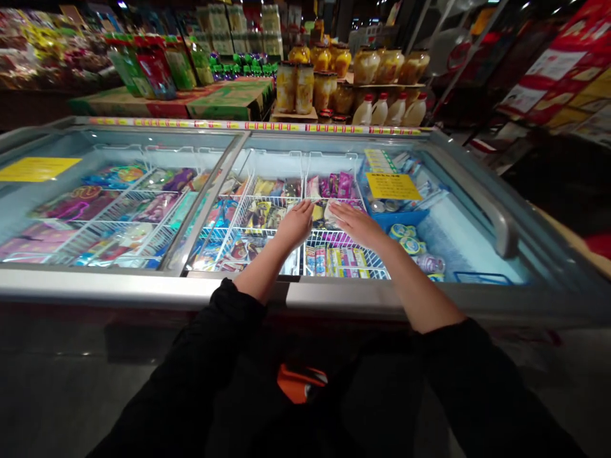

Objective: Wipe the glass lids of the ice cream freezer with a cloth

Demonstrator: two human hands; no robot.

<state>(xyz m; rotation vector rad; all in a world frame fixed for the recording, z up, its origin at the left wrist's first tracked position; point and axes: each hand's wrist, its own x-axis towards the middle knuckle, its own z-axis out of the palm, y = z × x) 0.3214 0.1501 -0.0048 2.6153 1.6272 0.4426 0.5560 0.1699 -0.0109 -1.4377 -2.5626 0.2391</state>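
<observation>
Both of my hands are stretched over the right half of a chest freezer [344, 294] with glass lids. My left hand [296, 224] is palm down, its fingers extended forward and close together, with nothing visible in it. To its right, my right hand [357, 224] lies flat with its fingers pointing left and forward. A small whitish piece [331, 215] shows at the right fingertips; I cannot tell whether it is a cloth or a package below. Whether the hands touch the glass is unclear. Beneath them, white wire baskets [267, 198] hold packaged frozen treats, including purple packs [341, 184].
A yellow sign [392, 186] is on the right side, near the lid's grey handle [505, 235]. Round tubs [408, 238] lie inside at right. Behind the freezer stand fruit jars [305, 89], red-capped jugs [379, 109] and boxes [229, 98].
</observation>
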